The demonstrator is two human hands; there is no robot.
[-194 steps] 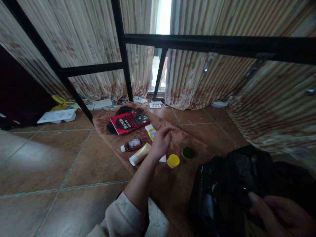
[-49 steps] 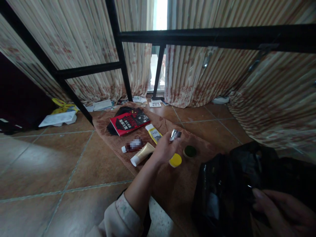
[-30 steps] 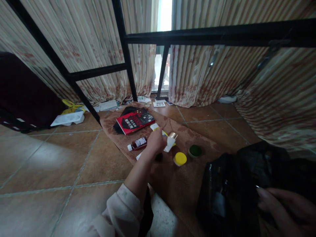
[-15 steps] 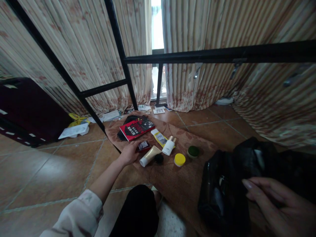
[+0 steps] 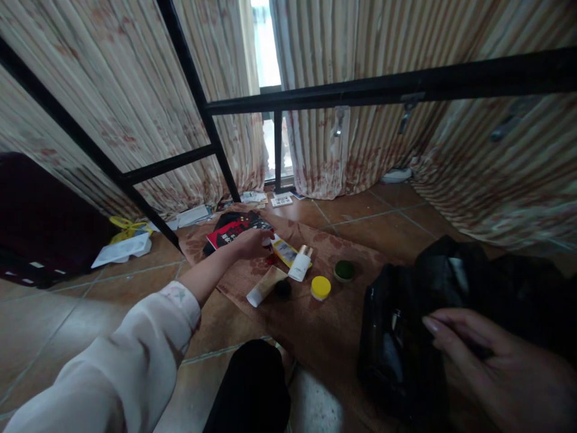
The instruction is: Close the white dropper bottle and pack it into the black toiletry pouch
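Observation:
My left hand reaches over the red-and-black book, fingers curled down around a small dark red box that is mostly hidden beneath it. Close by lie a yellow-and-white tube and a white bottle with a gold cap. Nearer to me are a gold tube with a white cap, a round black item, a yellow-lidded jar and a green-lidded jar. At the right, my right hand has thumb and fingers pinched at the black bag.
A brown patterned cloth lies under these things. Black metal bars with hanging clips cross in front of the striped curtains. To the left are a dark suitcase and a white tray on the tiled floor.
My left hand has moved to the right and away from me, over the book, taking the small dark red box along. The right hand keeps its pinch at the bag. The view has shifted slightly.

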